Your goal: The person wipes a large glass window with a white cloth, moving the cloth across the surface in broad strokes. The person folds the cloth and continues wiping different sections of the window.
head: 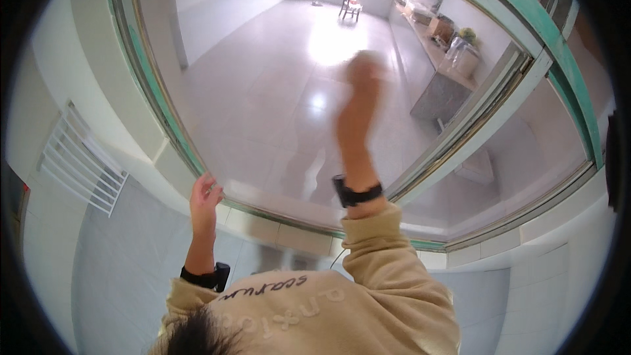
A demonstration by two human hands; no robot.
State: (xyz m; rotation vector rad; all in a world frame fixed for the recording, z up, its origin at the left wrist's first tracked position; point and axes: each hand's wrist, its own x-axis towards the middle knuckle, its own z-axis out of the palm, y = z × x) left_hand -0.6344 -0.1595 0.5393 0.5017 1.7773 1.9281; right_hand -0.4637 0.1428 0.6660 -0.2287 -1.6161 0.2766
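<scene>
My right hand [364, 71] is raised in front of a large glass window pane [256, 98] and is strongly blurred. Whether it touches the glass or holds anything cannot be made out. Lower and to the left, my left hand [204, 195] is beside the green-edged window frame [190, 145]. Its fingers are a little bent and apart, with nothing visible in them. Dark bands with small boxes circle both wrists. The pane's metal upright [468, 133] runs along its right side.
A tiled sill [303, 239] runs below the window. A white slatted rack [84, 158] stands on the left. Through the glass are a tiled floor, a dark chair [349, 5] and a long counter [443, 66] bearing boxes and bags. A second glass section [532, 158] lies to the right.
</scene>
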